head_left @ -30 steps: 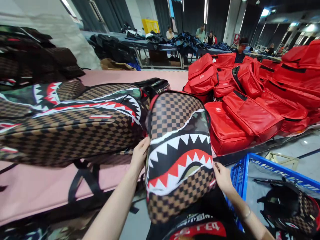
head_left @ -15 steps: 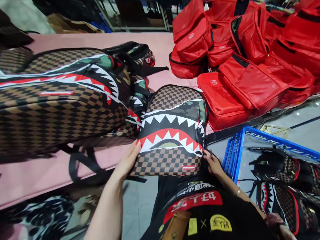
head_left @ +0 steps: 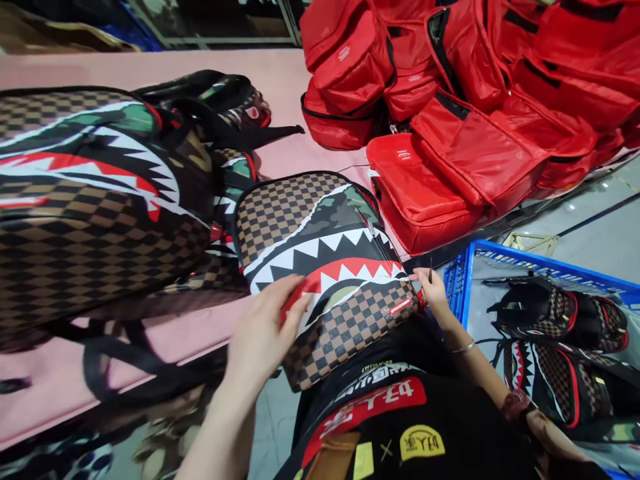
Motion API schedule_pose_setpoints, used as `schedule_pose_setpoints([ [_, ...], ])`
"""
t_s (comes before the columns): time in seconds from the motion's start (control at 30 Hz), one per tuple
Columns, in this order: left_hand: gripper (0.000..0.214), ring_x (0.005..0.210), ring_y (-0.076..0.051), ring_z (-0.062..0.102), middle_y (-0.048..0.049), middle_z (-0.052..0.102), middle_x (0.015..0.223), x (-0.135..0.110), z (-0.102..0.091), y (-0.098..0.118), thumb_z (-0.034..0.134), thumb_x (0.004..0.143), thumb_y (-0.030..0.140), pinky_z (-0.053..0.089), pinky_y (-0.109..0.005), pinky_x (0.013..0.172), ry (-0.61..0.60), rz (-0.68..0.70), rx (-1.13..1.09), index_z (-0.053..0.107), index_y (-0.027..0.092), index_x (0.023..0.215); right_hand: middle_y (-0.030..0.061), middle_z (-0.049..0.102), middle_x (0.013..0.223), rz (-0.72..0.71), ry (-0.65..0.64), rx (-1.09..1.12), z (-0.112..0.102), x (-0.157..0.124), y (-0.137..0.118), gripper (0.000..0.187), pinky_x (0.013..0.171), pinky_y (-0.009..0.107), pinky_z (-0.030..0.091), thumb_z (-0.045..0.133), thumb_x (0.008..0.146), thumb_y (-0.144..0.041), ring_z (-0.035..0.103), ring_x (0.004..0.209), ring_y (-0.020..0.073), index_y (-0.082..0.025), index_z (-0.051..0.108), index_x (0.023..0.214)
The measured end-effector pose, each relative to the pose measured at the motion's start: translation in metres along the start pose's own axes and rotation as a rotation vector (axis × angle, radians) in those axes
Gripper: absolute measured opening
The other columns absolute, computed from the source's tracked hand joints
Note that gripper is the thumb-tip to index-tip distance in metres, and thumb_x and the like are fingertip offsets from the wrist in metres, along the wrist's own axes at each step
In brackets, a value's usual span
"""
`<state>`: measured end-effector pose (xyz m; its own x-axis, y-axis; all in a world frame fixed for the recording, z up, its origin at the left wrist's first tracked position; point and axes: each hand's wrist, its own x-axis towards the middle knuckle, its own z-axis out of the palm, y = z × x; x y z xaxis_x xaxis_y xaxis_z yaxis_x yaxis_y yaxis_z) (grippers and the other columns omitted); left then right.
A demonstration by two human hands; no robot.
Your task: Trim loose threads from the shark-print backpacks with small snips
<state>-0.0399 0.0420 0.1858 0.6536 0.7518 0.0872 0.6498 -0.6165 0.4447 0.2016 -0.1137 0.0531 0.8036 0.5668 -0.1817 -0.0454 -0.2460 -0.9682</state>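
A brown-and-black checkered backpack (head_left: 345, 320) with a shark-mouth print lies tilted across the table edge, its lower end by my body. My left hand (head_left: 270, 327) rests over the backpack's front on the red and white teeth, thumb apart from the slightly curved fingers. At the backpack's right edge, my right hand (head_left: 434, 293) is closed, fingertips pinching near the side seam. A thin dark pointed tool (head_left: 431, 268) sticks up from that hand; its exact kind is too small to tell.
Larger checkered shark backpacks (head_left: 100, 247) lie on the pink table (head_left: 165, 80) at left. Red bags (head_left: 425, 193) are piled at right. A blue crate (head_left: 470, 267) on the right holds more checkered bags (head_left: 550, 380). Black straps (head_left: 95, 373) hang at the table's front.
The backpack has turned and its lower left corner has come closer to me. My left hand has moved from its left edge onto its front. The view has shifted right.
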Motion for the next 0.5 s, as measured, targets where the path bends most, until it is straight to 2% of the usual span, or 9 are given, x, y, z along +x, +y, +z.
schedule_pose_setpoints([
  [0.07, 0.043, 0.107, -0.022, 0.055, -0.0074, 0.062, 0.115, 0.019, 0.013, 0.025, 0.034, 0.088, 0.048, 0.044, -0.036, 0.093, -0.194, 0.253, -0.143, 0.057, 0.021, 0.112, 0.0015, 0.062, 0.073, 0.045, 0.051, 0.015, -0.009, -0.019, 0.008, 0.035, 0.059, 0.026, 0.045, 0.053, 0.075, -0.048, 0.056, 0.064, 0.0147, -0.017, 0.057, 0.092],
  [0.13, 0.038, 0.109, -0.021, 0.053, -0.006, 0.061, 0.116, 0.037, 0.033, 0.048, 0.035, 0.089, 0.042, 0.042, -0.035, 0.095, -0.378, 0.467, -0.169, 0.059, 0.021, 0.111, -0.0014, 0.057, 0.067, 0.091, 0.074, 0.027, -0.018, -0.042, 0.015, 0.035, 0.051, 0.024, 0.042, 0.056, 0.072, -0.048, 0.052, 0.056, 0.0125, -0.018, 0.055, 0.09],
  [0.23, 0.033, 0.114, -0.022, 0.049, -0.0102, 0.059, 0.12, 0.06, 0.068, 0.078, 0.038, 0.089, 0.031, 0.039, -0.038, 0.097, -0.487, 0.673, -0.105, 0.063, 0.017, 0.105, -0.0038, 0.052, 0.062, 0.16, 0.044, 0.065, -0.028, -0.076, 0.018, 0.034, 0.039, 0.021, 0.033, 0.056, 0.072, -0.05, 0.042, 0.043, 0.0086, -0.019, 0.052, 0.086],
  [0.37, 0.022, 0.11, -0.023, 0.052, -0.0105, 0.063, 0.113, 0.079, 0.101, 0.101, 0.05, 0.084, 0.028, 0.04, -0.037, 0.094, -0.634, 0.804, -0.069, 0.069, 0.018, 0.086, -0.007, 0.045, 0.062, 0.365, -0.151, 0.337, -0.03, -0.106, 0.007, 0.039, 0.031, 0.018, 0.02, 0.06, 0.07, -0.052, 0.028, 0.034, 0.0027, -0.02, 0.049, 0.089],
  [0.5, 0.012, 0.098, -0.021, 0.058, -0.0066, 0.068, 0.092, 0.083, 0.114, 0.107, 0.056, 0.075, 0.018, 0.042, -0.034, 0.088, -0.655, 0.789, -0.101, 0.066, 0.018, 0.067, -0.0058, 0.05, 0.069, 0.406, -0.205, 0.528, -0.026, -0.113, -0.01, 0.04, 0.031, 0.016, 0.021, 0.063, 0.07, -0.049, 0.031, 0.035, 0.0009, -0.021, 0.047, 0.092],
])
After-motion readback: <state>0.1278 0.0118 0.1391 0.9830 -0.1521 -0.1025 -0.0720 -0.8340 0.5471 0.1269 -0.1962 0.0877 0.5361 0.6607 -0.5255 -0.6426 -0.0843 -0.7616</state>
